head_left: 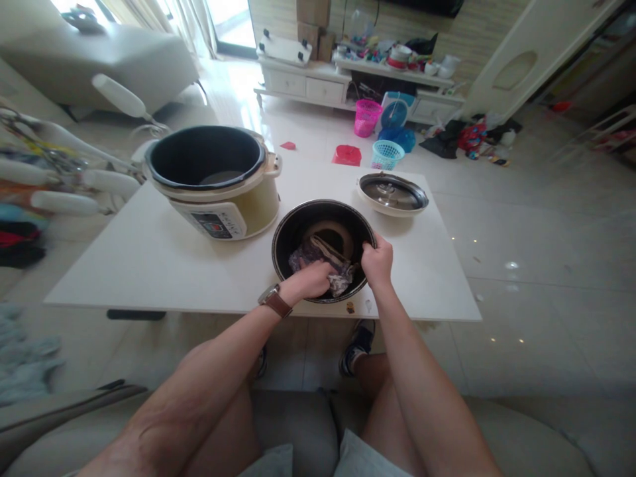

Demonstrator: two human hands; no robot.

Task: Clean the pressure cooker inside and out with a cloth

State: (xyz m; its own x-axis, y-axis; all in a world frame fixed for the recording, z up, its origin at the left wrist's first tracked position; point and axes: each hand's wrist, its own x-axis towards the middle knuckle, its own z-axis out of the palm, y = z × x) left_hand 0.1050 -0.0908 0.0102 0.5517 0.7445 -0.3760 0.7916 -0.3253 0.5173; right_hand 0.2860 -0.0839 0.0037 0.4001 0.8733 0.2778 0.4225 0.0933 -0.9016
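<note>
Finding: inner pot [291, 240] on worktop [173, 265], close to front edge. Inside pot, left hand [311, 278] closed on cloth [344, 279]; right hand [377, 262] clamped on rim. Risk: hard push slides pot off edge if rim grip slackens.

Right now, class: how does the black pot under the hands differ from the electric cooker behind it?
The black pot is dark all over; the electric cooker is cream outside with a control panel. The pot holds a cloth, pressed by the left hand, while the right hand grips its rim; nobody touches the cooker. The cooker stands taller. Both are round, lidless, dark inside, on the white table.
</note>
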